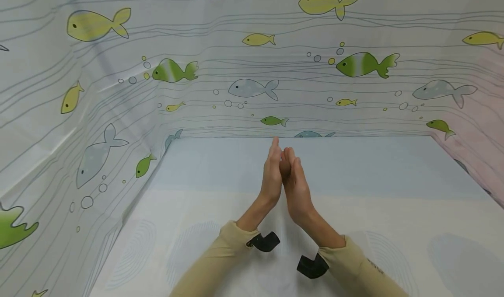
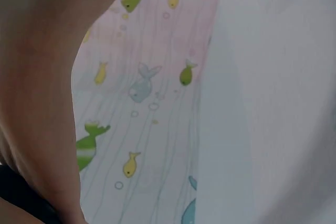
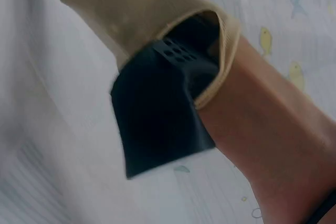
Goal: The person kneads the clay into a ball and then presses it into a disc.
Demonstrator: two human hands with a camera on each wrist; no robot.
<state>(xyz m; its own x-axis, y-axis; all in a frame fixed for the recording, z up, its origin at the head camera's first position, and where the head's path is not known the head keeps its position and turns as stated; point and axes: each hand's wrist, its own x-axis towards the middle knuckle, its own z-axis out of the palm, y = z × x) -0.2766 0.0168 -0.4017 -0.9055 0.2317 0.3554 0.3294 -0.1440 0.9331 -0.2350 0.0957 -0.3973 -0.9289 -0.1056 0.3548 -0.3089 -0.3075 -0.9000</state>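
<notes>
Both the left hand (image 1: 271, 179) and the right hand (image 1: 297, 194) stand palm to palm at the centre of the head view, fingers straight and holding nothing that shows; whether the palms touch all along cannot be told, though a gap parts them at the heels. The long axis of each hand runs up the frame, fingertips pointing to the top, the left fingertips reaching highest, the right hand leaning slightly to the left. To hold this pose well, I judge, the palms want to be squared and the fingertips brought level, with light, even pressure from both sides. Below, the forearms spread toward the lower corners in a left sleeve (image 1: 212, 257) and a right sleeve (image 1: 360, 268), each with a black wrist piece (image 1: 267, 242) at its cuff. The counter (image 1: 354, 216), the nearest thing, lies under the hands across the lower and middle frame; its far edge runs left to right, and its near edge is cut off, so its long axis is uncertain. Fish-printed cloth (image 1: 214, 63) fills the top and left.
</notes>
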